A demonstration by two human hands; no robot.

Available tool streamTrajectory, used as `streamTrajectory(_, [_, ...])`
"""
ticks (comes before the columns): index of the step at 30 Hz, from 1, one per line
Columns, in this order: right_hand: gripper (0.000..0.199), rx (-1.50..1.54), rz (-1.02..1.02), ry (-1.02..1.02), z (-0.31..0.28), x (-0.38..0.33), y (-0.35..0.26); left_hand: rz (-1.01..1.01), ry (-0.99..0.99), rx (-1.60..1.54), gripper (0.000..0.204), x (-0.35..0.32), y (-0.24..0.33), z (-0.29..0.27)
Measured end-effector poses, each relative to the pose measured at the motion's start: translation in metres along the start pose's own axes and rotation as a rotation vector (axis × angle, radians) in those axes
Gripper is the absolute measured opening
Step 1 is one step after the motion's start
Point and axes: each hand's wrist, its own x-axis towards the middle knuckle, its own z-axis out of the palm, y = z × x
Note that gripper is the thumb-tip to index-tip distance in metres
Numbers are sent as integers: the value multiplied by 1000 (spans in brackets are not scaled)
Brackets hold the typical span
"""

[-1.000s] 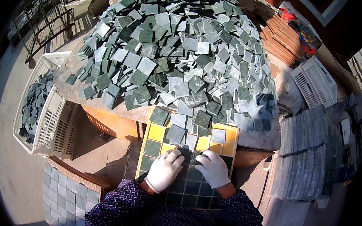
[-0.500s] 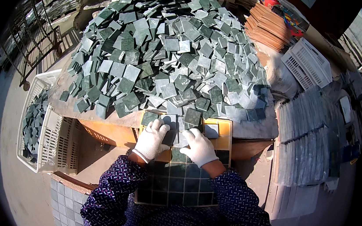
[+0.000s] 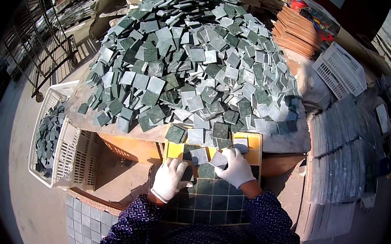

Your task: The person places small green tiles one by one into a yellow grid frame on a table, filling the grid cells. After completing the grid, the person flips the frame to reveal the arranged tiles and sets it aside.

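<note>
My right hand (image 3: 238, 170), in a white knit glove, pinches a small square grey stone tile (image 3: 218, 160) between thumb and fingers, tilted above the tray. Under both hands lies a yellow tray (image 3: 254, 145), its near part filled with rows of dark green tiles (image 3: 201, 202). At the tray's left side is my gloved left hand (image 3: 169, 179), fingers forward and thumb apart beside a dark tile, with nothing visibly held. Loose tiles lie across the tray's far end, among them a light grey tile (image 3: 199, 156) between the hands and a dark green tile (image 3: 220, 130).
A large heap of loose tiles (image 3: 190, 75) covers the table beyond the tray. To the left stands a white plastic crate (image 3: 68, 157) near a sheet of gridded tiles (image 3: 84, 224). Stacked grey sheets (image 3: 335, 155), another white crate (image 3: 340, 69) and brown stacked sheets (image 3: 295, 33) are on the right.
Both hands have drawn back from the tray's far end. My right hand has lifted a grey tile. The whole view has shifted slightly.
</note>
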Motion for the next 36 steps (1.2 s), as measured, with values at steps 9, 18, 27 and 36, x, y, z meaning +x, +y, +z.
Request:
streamTrajectory(9, [28,1180,448,-1,-9,-61,46,-120,-156,-434,24,25,-8,-12])
streamTrajectory(18, [29,908,331,3,-7,-75,37,-131,-28,-133,50,-2,-4,-5])
streamTrajectory(27, [28,876,346,138,-17,-82,53,23,0,-162,52,6,0,9])
streamTrajectory(36, [24,495,157,368,-46,-38,101,-92,-122,8,29,13,36,-4])
